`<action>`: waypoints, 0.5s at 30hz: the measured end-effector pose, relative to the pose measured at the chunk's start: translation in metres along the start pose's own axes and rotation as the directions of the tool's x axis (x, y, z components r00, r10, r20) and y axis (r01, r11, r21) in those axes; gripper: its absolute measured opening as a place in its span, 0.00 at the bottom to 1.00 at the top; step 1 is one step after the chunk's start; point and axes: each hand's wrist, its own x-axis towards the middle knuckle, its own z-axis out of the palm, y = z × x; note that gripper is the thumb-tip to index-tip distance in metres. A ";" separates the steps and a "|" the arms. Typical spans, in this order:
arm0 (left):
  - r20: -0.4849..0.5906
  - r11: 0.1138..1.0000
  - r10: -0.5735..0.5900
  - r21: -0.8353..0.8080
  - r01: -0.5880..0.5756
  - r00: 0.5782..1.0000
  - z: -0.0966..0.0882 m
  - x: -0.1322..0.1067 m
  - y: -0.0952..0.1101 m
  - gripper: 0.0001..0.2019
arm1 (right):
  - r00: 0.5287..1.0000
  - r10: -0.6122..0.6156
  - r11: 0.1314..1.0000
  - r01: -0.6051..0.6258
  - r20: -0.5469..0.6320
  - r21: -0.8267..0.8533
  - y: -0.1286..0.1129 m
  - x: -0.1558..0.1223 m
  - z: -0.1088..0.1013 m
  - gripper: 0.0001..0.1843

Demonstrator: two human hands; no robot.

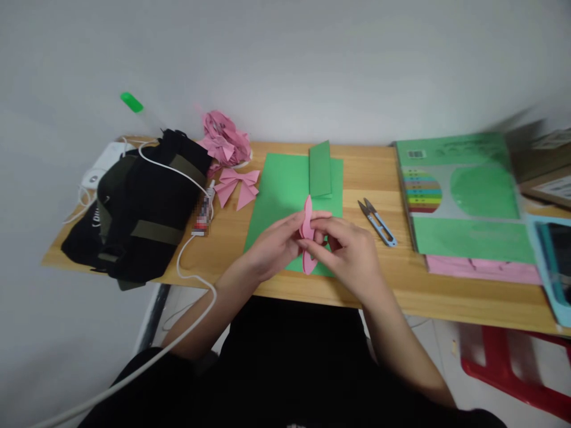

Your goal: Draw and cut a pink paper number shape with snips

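Between my two hands is a strip of pink paper [308,224] with curved edges, held upright and seen nearly edge-on. My left hand [280,242] grips it from the left with the fingers closed. From the other side my right hand [347,249] pinches its middle between thumb and fingers. Below them lies a green paper sheet [281,178], with a folded green paper piece [320,169] on its upper right part. A pink paper bow [237,186] rests left of the sheet. Blue-handled thread snips [378,223] lie to the right of my right hand.
A black bag [147,208] covers the table's left end, with a glue tube [204,211] beside it. Crumpled pink paper [225,137] sits behind the bow. At right are a green paper pack [464,196] and a light-blue tray [551,267]. A white cable [196,321] crosses my left arm.
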 end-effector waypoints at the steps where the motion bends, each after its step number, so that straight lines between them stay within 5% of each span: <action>1: -0.005 1.000 -0.002 0.013 0.002 1.000 0.000 0.000 0.000 0.16 | 1.000 0.020 0.999 -0.021 0.013 0.037 0.000 0.000 -0.001 0.06; 8: -0.119 0.986 0.005 0.164 0.015 0.993 -0.007 0.000 -0.001 0.16 | 0.974 0.151 0.925 -0.199 0.167 0.324 0.003 -0.001 -0.005 0.10; 15: -0.234 0.965 -0.035 0.246 0.094 0.972 -0.012 0.007 0.001 0.05 | 0.898 0.402 0.705 -0.429 0.179 0.565 0.015 -0.001 0.000 0.18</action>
